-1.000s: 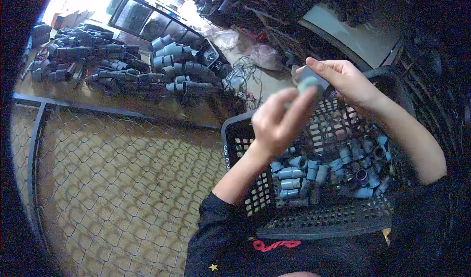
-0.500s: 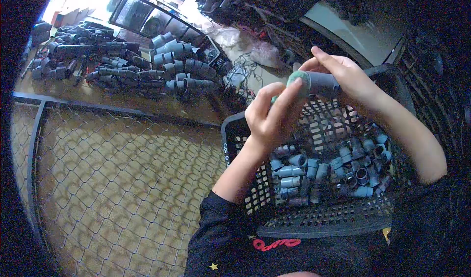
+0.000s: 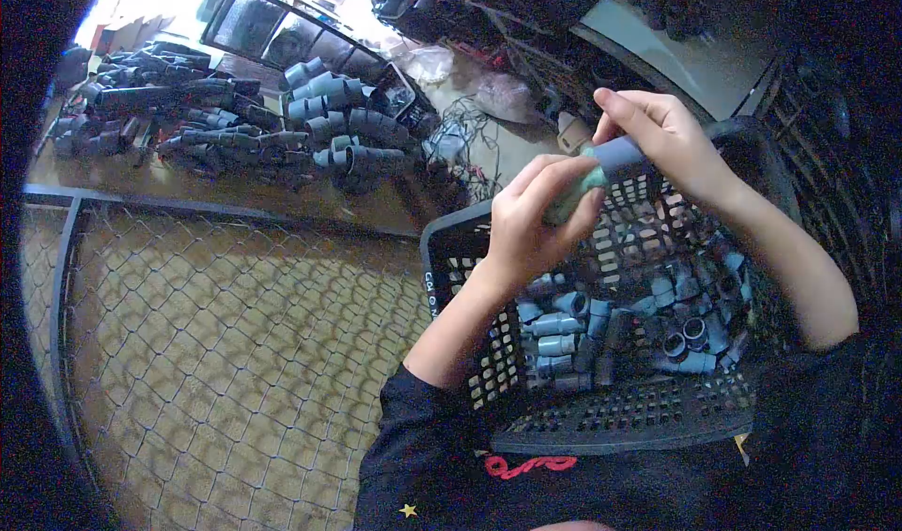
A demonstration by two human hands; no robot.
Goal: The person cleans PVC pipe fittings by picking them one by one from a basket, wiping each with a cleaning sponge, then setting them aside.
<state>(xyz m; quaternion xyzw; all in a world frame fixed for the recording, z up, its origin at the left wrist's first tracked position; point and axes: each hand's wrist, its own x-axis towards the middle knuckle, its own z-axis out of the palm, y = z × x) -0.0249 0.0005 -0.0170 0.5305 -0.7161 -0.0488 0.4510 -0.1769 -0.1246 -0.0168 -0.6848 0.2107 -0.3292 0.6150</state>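
A grey pipe fitting (image 3: 620, 157) is held over the far side of a black crate (image 3: 601, 437). My right hand (image 3: 665, 136) grips its right end, with the thumb and fingers round it. Against its left end, my left hand (image 3: 543, 210) presses a green pad (image 3: 575, 197), its fingers wrapped round the pad. Part of the fitting is hidden behind my fingers. Inside the crate, below both hands, lie several grey-blue pipe fittings (image 3: 556, 324).
Stacks of grey fittings (image 3: 352, 122) stand on the brown surface at the upper left. A wire mesh panel (image 3: 225, 362) with a metal frame fills the lower left. Beyond the crate are plastic bags (image 3: 503, 99) and tangled dark strands (image 3: 465, 141).
My left hand has shifted slightly right and down, and the green pad now wraps the fitting's end from below. The fitting has tilted, its left end lower. The view has shifted slightly.
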